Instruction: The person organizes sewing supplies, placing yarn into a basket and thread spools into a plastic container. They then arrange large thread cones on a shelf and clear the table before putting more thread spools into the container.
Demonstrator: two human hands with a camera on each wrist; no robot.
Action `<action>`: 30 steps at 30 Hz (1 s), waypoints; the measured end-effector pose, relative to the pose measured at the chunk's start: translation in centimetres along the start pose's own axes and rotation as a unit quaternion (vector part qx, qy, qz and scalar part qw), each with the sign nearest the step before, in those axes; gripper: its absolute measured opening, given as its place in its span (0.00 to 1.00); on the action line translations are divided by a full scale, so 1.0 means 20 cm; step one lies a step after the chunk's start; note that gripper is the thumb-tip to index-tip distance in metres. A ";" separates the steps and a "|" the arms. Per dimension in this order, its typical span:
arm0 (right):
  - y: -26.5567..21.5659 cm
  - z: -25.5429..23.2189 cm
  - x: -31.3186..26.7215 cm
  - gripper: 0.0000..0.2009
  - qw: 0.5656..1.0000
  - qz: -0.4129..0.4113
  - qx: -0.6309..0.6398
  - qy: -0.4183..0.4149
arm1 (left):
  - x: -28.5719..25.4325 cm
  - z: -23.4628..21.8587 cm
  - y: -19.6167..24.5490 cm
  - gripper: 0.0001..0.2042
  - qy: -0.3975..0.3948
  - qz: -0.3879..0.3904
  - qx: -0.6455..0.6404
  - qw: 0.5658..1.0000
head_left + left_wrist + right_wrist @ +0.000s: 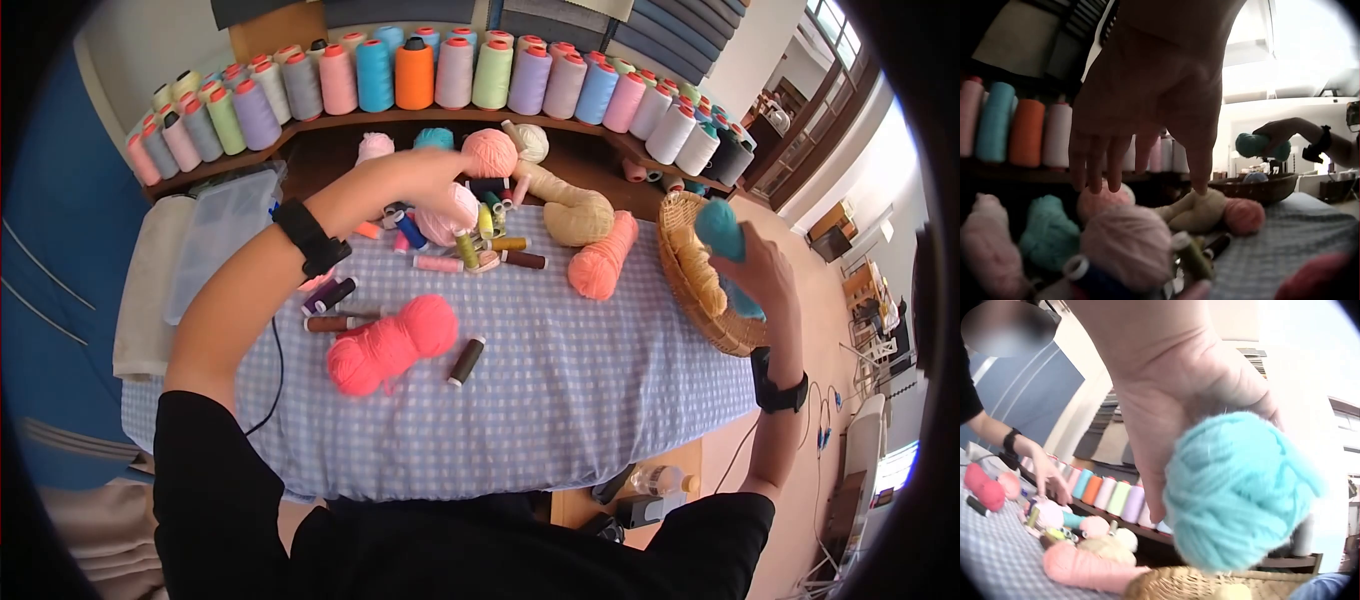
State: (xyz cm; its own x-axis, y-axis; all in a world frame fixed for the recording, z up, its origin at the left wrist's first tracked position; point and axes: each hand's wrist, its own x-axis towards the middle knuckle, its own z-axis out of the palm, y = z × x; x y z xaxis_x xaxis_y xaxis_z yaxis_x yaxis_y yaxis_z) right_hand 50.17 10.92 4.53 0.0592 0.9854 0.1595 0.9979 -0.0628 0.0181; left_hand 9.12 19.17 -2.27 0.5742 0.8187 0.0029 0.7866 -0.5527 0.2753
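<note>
My right hand (765, 268) grips a turquoise yarn skein (1241, 494) over the wicker basket (672, 215) at the table's right side. Yellow yarn (700, 275) lies in that basket, and a blue ball (1255, 178) shows there in the left wrist view. My left hand (1154, 106) reaches over the pile with fingers extended downward and nothing held. Right below its fingers sits a pale pink yarn ball (1127, 247), among small thread spools such as an olive one (466, 250). Close by lie a peach ball (490, 153) and a turquoise skein (1050, 232).
A hot pink skein (393, 345) and a dark spool (466, 361) lie on the checked tablecloth (560, 400). Cream yarn (578, 215) and a coral skein (604, 255) sit left of the basket. Tall thread cones (414, 75) line the curved shelf behind. A clear plastic box (220, 235) stands at left.
</note>
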 end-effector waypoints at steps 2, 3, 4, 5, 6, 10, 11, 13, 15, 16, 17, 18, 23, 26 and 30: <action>0.12 0.10 0.06 0.29 0.999 -0.011 -0.026 -0.033 | -0.08 0.08 -0.06 0.36 -0.047 -0.026 0.032 0.998; 0.15 0.12 0.06 0.29 0.996 -0.020 -0.052 -0.065 | -0.09 0.08 -0.04 0.36 -0.047 -0.025 0.032 0.998; 0.07 0.08 0.01 0.26 0.995 -0.027 -0.076 -0.054 | -0.09 0.08 -0.03 0.36 -0.038 -0.032 0.045 0.998; 0.02 0.08 0.00 0.26 0.995 -0.026 -0.076 -0.054 | -0.10 0.08 -0.02 0.37 -0.029 -0.039 0.057 0.997; -0.02 0.09 0.00 0.25 0.997 -0.064 -0.044 -0.022 | -0.10 0.07 0.00 0.37 -0.030 -0.039 0.057 0.997; -0.21 0.23 0.01 0.25 0.959 -0.280 0.030 0.009 | -0.09 0.07 0.08 0.38 -0.005 -0.100 0.108 0.989; -0.27 0.28 0.01 0.26 0.951 -0.305 0.048 -0.003 | -0.08 0.07 0.08 0.39 0.018 -0.116 0.124 0.985; -0.36 0.35 0.02 0.28 0.942 -0.327 0.068 -0.015 | -0.11 0.02 0.12 0.38 0.050 -0.120 0.120 0.984; -0.43 0.42 0.06 0.31 0.916 -0.381 -0.081 0.100 | -0.14 -0.05 0.16 0.38 0.081 -0.126 0.116 0.982; -0.46 0.43 0.08 0.31 0.917 -0.377 -0.077 0.101 | -0.16 -0.08 0.19 0.38 0.093 -0.131 0.092 0.983; -0.49 0.44 0.11 0.32 0.915 -0.381 -0.110 0.067 | -0.17 -0.10 0.20 0.37 0.105 -0.133 0.069 0.983; -0.51 0.44 0.14 0.33 0.912 -0.381 -0.144 0.034 | -0.17 -0.10 0.20 0.37 0.128 -0.120 0.057 0.983; -0.52 0.51 0.23 0.31 0.869 -0.463 -0.174 0.005 | -0.18 -0.12 0.24 0.37 0.181 -0.076 -0.008 0.981; -0.51 0.42 0.22 0.28 0.893 -0.446 -0.049 0.023 | -0.17 -0.12 0.27 0.37 0.206 -0.071 -0.023 0.976; -0.38 -0.02 0.17 0.33 0.939 -0.284 0.195 0.016 | -0.12 -0.12 0.27 0.37 0.215 -0.050 -0.053 0.974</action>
State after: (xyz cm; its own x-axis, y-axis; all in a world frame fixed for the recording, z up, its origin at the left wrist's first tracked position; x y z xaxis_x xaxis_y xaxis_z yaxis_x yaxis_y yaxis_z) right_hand 42.79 14.63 5.24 -0.4806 0.8368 0.2625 0.8030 0.5402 -0.2519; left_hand 11.42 14.49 1.47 0.3296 0.8700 0.3668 0.7928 -0.4660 0.3928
